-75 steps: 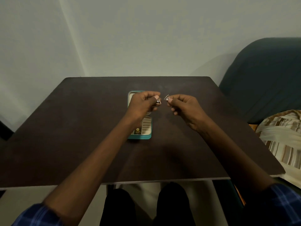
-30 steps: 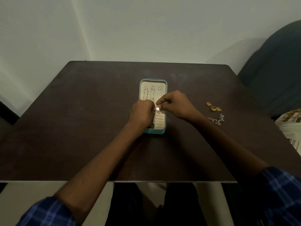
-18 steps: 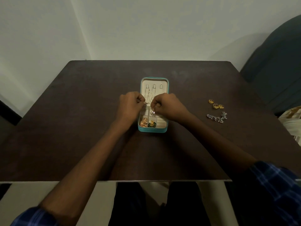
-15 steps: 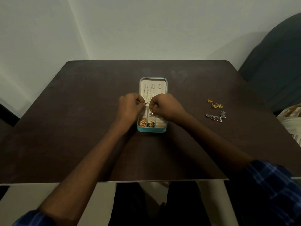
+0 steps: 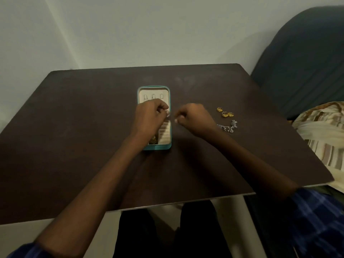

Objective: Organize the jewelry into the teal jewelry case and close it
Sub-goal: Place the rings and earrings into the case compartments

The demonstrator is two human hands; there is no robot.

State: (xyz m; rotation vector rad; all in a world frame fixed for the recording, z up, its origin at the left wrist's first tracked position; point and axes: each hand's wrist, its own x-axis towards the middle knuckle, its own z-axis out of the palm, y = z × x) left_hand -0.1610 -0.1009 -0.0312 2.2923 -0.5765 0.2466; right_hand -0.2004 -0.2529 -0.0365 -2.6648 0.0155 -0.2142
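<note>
The teal jewelry case [image 5: 158, 147] lies open in the middle of the dark table [image 5: 74, 127], with a cream lining and small gold pieces in its near compartments. My left hand [image 5: 149, 119] hovers over the case with fingertips pinched together; whether anything is between them is too small to tell. Just right of the case, my right hand [image 5: 194, 119] has curled fingers, and I see nothing in them. Three gold rings [image 5: 225, 112] and a silver chain [image 5: 228, 127] lie on the table beyond my right hand.
A dark green armchair [image 5: 301, 58] stands off the table's right side, with a striped cushion [image 5: 323, 135] beside the right edge. A pale wall runs behind the table. My knees show under the near edge.
My right hand has drawn away from the case to the right, toward the rings and chain. My left hand stays over the case. The view has shifted slightly.
</note>
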